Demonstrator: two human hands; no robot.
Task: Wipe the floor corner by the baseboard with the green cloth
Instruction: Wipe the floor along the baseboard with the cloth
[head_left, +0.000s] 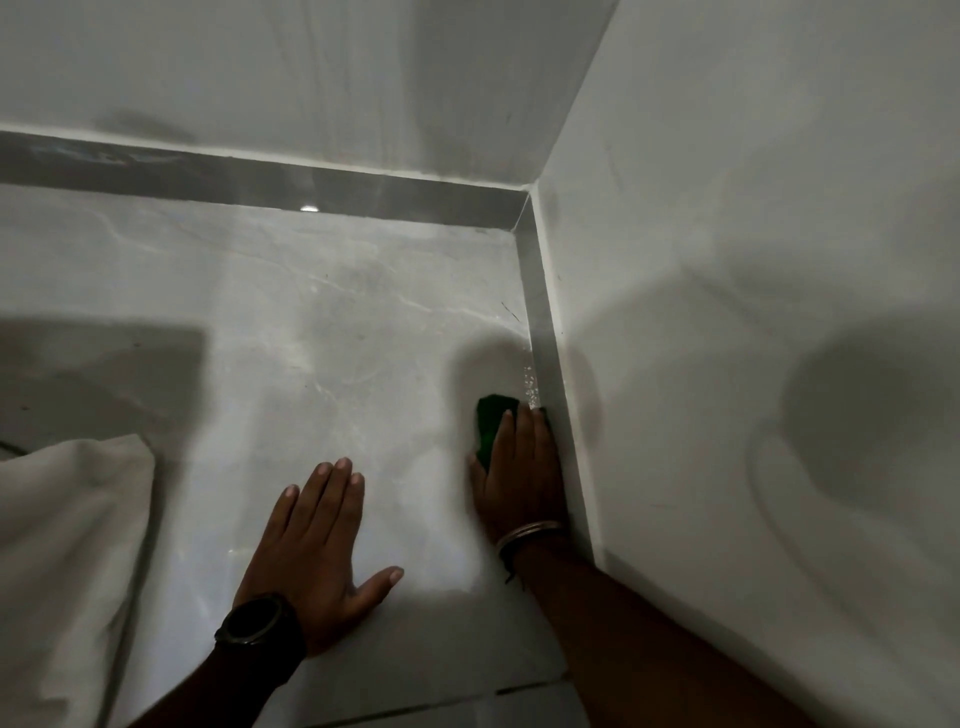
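Note:
My right hand (522, 470) presses the green cloth (492, 422) flat on the grey marble floor (322, 322), right against the grey baseboard (550, 364) of the right wall. Only the cloth's front edge shows past my fingers. A patch of small wet droplets (530, 382) lies just ahead of the cloth along the baseboard. The floor corner (519, 231) lies further ahead, where the two baseboards meet. My left hand (317, 551) rests flat on the floor, fingers spread, holding nothing, a black watch on its wrist.
White fabric (62, 561) is bunched at the lower left on the floor. White walls (727, 260) close in ahead and on the right. A tile joint (530, 688) crosses the floor near my forearms.

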